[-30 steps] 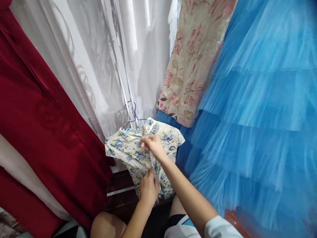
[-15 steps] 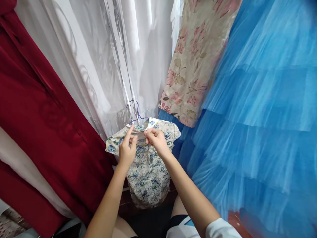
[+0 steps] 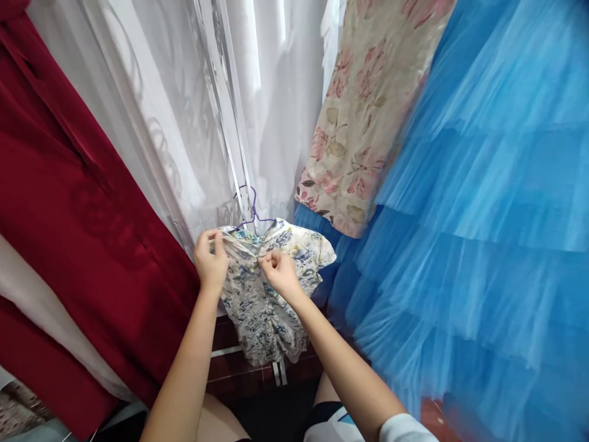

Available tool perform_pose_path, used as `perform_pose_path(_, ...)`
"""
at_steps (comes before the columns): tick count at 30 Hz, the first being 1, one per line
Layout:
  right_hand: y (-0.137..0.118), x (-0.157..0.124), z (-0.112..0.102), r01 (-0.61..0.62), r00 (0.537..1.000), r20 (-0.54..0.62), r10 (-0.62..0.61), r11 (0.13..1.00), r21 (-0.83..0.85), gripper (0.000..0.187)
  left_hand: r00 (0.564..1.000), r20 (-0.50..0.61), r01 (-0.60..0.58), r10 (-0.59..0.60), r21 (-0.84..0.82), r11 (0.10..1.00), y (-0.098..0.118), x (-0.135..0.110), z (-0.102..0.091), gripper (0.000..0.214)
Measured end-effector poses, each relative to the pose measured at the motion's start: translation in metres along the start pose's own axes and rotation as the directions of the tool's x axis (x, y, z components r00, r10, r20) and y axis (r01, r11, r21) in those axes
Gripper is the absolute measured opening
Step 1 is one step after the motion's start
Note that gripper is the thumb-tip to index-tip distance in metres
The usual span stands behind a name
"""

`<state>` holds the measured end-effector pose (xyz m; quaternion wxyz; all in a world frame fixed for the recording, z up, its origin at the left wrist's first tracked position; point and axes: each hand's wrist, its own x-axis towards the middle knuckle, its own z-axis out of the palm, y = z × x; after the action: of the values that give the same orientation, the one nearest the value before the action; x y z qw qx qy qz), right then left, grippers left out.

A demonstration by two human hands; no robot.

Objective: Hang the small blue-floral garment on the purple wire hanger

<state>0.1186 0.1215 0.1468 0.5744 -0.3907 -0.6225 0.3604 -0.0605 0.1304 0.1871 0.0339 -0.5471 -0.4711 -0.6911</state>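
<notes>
A small white dress with blue flowers (image 3: 262, 307) hangs on a purple wire hanger (image 3: 252, 212) in front of me. My left hand (image 3: 210, 263) is closed on the dress's left shoulder. My right hand (image 3: 277, 273) pinches the cloth near the neckline, a little right of the middle. The hanger's hook rises between my hands, against white sheer fabric. The skirt of the dress hangs bunched below my wrists.
A dark red garment (image 3: 78, 202) fills the left side. White sheer curtains (image 3: 193, 110) hang behind. A beige dress with pink flowers (image 3: 363, 116) hangs upper middle, and a blue layered tulle skirt (image 3: 483, 233) covers the right. Dark floor (image 3: 239, 371) and my knees show below.
My left hand rose from the dress's lower part to the collar, then slid out to the left shoulder. My right hand dropped slightly along the neckline. The dress has lifted a little.
</notes>
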Motion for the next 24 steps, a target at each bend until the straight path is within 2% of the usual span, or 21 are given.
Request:
perform_pose_path(1, 0.0, -0.004, -0.001, -0.014, 1.0, 0.016, 0.014, 1.0, 0.006, 0.023, 0.988, -0.064, 0.133, -0.137, -0.065, 0.989, -0.015, 0.006, -0.006, 0.013)
perform_pose_path(3, -0.002, -0.013, -0.001, -0.036, 0.999, 0.041, 0.034, 0.999, 0.03, 0.023, 0.917, -0.137, 0.345, -0.375, -0.202, 0.917, -0.045, 0.017, -0.016, 0.012)
perform_pose_path(5, -0.004, -0.022, 0.001, -0.063, 0.996, 0.062, 0.06, 0.996, 0.056, 0.022, 0.834, -0.145, 0.48, -0.532, -0.284, 0.83, -0.074, 0.019, -0.021, 0.012)
perform_pose_path(7, -0.004, -0.028, 0.004, -0.093, 0.993, 0.082, 0.086, 0.993, 0.077, 0.022, 0.747, -0.099, 0.599, -0.657, -0.33, 0.73, -0.094, 0.007, -0.021, 0.015)
perform_pose_path(9, 0.002, -0.034, 0.005, -0.128, 0.989, 0.094, 0.118, 0.986, 0.105, 0.023, 0.643, 0.005, 0.713, -0.765, -0.366, 0.597, -0.105, -0.018, -0.013, 0.018)
perform_pose_path(11, 0.015, -0.04, -0.001, -0.17, 0.985, 0.05, 0.164, 0.974, 0.151, 0.021, 0.55, 0.133, 0.797, -0.824, -0.379, 0.471, -0.106, -0.053, -0.003, 0.021)
perform_pose_path(13, 0.032, -0.046, -0.018, -0.198, 0.976, -0.054, 0.211, 0.962, 0.186, 0.02, 0.478, 0.262, 0.85, -0.839, -0.379, 0.366, -0.1, -0.093, 0.005, 0.021)
perform_pose_path(15, 0.052, -0.053, -0.044, -0.203, 0.953, -0.186, 0.239, 0.96, 0.191, 0.021, 0.429, 0.386, 0.881, -0.817, -0.38, 0.284, -0.089, -0.127, 0.009, 0.018)
perform_pose_path(18, 0.079, -0.069, -0.09, -0.213, 0.9, -0.351, 0.258, 0.963, 0.162, 0.026, 0.415, 0.547, 0.892, -0.726, -0.401, 0.208, -0.064, -0.156, 0.008, 0.017)
perform_pose_path(21, 0.092, -0.083, -0.121, -0.254, 0.876, -0.396, 0.274, 0.962, 0.103, 0.031, 0.459, 0.642, 0.875, -0.614, -0.447, 0.187, -0.031, -0.157, 0.007, 0.027)
perform_pose_path(22, 0.093, -0.087, -0.125, -0.267, 0.881, -0.386, 0.275, 0.961, 0.076, 0.032, 0.49, 0.663, 0.864, -0.567, -0.456, 0.214, -0.018, -0.155, 0.007, 0.028)
perform_pose_path(24, 0.085, -0.092, -0.126, -0.258, 0.918, -0.313, 0.245, 0.966, -0.001, 0.032, 0.57, 0.695, 0.82, -0.439, -0.445, 0.359, 0.01, -0.149, 0.01, 0.024)
